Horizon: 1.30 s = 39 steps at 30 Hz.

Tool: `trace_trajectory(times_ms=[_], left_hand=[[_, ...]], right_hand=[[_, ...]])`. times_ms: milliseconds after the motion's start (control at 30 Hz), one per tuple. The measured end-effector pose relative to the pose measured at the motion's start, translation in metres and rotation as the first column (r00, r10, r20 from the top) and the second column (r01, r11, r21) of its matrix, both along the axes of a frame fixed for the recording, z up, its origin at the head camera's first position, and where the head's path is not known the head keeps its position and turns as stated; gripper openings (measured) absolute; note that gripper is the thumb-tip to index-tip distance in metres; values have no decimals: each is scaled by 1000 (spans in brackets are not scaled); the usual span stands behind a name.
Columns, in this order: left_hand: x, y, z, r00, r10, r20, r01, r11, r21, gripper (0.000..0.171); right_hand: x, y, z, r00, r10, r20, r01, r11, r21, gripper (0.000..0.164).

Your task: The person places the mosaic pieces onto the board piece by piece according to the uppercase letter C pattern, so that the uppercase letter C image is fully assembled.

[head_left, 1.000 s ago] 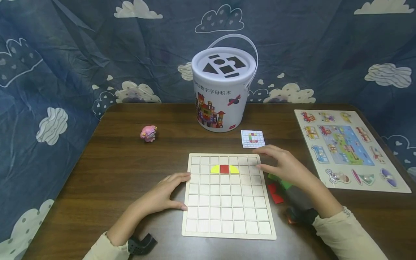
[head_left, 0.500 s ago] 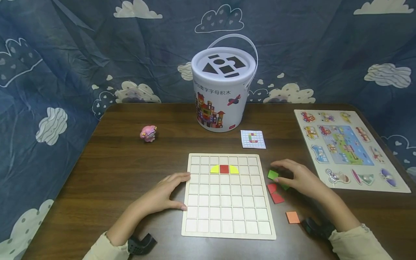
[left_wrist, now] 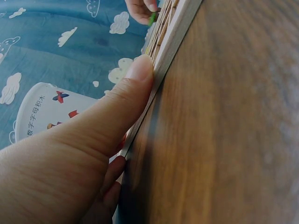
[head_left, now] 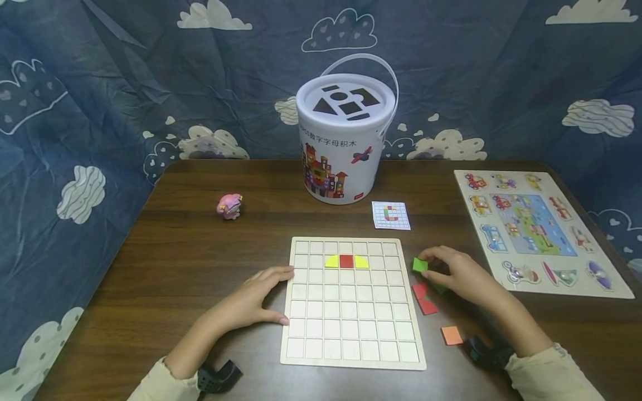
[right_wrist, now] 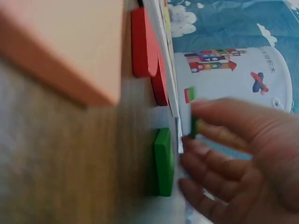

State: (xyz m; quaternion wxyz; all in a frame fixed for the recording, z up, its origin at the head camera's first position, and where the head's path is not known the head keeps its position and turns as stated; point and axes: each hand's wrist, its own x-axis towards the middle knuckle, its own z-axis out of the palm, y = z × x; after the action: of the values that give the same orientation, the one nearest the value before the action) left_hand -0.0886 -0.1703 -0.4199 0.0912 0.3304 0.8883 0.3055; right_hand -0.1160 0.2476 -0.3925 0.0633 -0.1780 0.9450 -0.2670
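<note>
A wooden grid board (head_left: 351, 328) lies before me. Set in its upper part are a red square tile (head_left: 346, 261) and two yellow quarter-round tiles (head_left: 332, 262), one on either side of it. My left hand (head_left: 251, 298) rests against the board's left edge, thumb and fingers spread. Right of the board, my right hand (head_left: 466, 278) pinches a green square tile (head_left: 419, 265) between thumb and fingers; it looks slightly tilted and raised. In the right wrist view, another green tile (right_wrist: 163, 162) lies on the table below that hand. Red tiles (head_left: 427, 306) and an orange tile (head_left: 452, 335) lie nearer me.
Behind the board's right corner lies a small pattern card (head_left: 390, 216). A white lidded bucket (head_left: 331, 150) with a handle stands at the back. The pink toy figure (head_left: 229, 206) is at the left; a picture puzzle board (head_left: 546, 267) lies at the right.
My right hand has moved from the board's upper right corner, right and toward me, to the green tiles, and now pinches one, lifting it slightly. The left hand has stayed in place.
</note>
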Motion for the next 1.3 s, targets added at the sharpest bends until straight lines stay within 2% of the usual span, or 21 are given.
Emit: trace_trajectory(times_ms=[167,433,567,700,800,933,1133,1300], left_hand=[[0,0,-1,1000,-3,-11,3,1000,0,87],[-1,0,-1,1000,-4,-7,4,1000,0,87],[-1,0,-1,1000,-3,-6,3,1000,-1,87],[-1,1,-1,1000,-3,-5,3,1000,-4,87],[-1,1,-1,1000,-2,-6,2,1000,-6,87],[-2,1,-1,1000,3,-5,-3,1000,-7,87],[-1,1,0,1000,7,4,-7,1000,-5,86],[0,0,1,1000,12,11,-12,1000,-5,87]], right_hand=[[-1,-12,13,998,-1,-65,-2,999,-52,30],[-1,-48,36,965,91,-247,-133,978,-160,30],[2,-73,42,956,112,-273,-175,960,-220,31],[5,-97,40,950,136,-283,-214,940,-267,32],[7,-111,32,947,159,-278,-241,926,-291,29],[7,-124,17,958,195,-209,-254,916,-310,26],[3,-130,-3,972,222,-79,-234,945,-227,26],[-2,-131,-11,969,243,-48,-247,954,-170,28]])
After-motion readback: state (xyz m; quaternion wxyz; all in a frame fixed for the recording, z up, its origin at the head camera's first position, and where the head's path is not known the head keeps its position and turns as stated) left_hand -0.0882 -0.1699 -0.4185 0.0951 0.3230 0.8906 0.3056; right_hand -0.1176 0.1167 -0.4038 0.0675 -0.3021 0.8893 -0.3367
